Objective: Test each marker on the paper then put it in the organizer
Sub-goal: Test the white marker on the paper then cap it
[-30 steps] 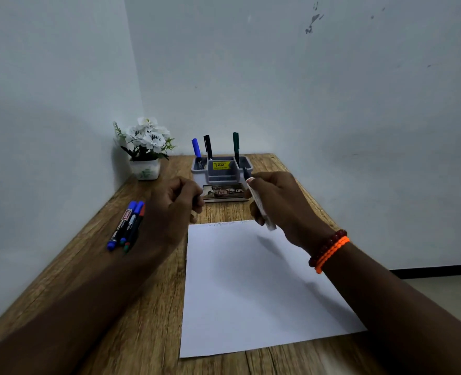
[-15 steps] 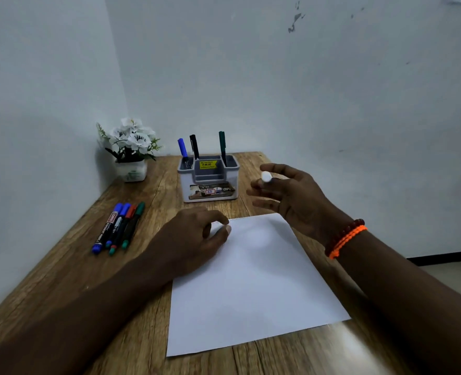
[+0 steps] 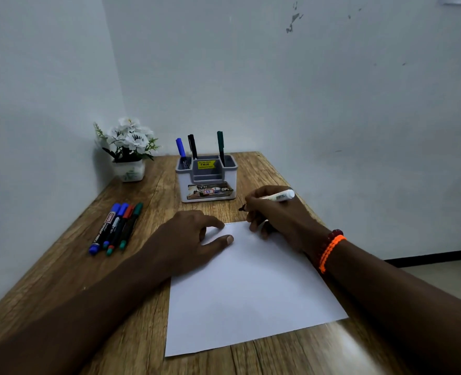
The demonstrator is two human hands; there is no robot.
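A white sheet of paper [image 3: 251, 288] lies on the wooden table [image 3: 61, 280]. My left hand [image 3: 188, 239] rests flat on the sheet's top left corner with fingers spread. My right hand [image 3: 275, 215] grips a white marker [image 3: 280, 196], whose dark tip points left just beyond the paper's top edge. Behind the sheet stands the grey organizer [image 3: 207, 182], holding a blue marker [image 3: 180, 148], a black one [image 3: 192, 146] and a green one [image 3: 220, 147]. Several loose markers [image 3: 117, 228] lie side by side to the left.
A white pot of white flowers [image 3: 129, 170] stands in the back left corner against the walls. The table's right edge runs close past my right wrist, which wears orange and dark red bracelets [image 3: 329, 250].
My hands parted from in front of the organizer. The left hand came down onto the paper's corner. The right hand turned the white marker and lowered it to the sheet's top edge.
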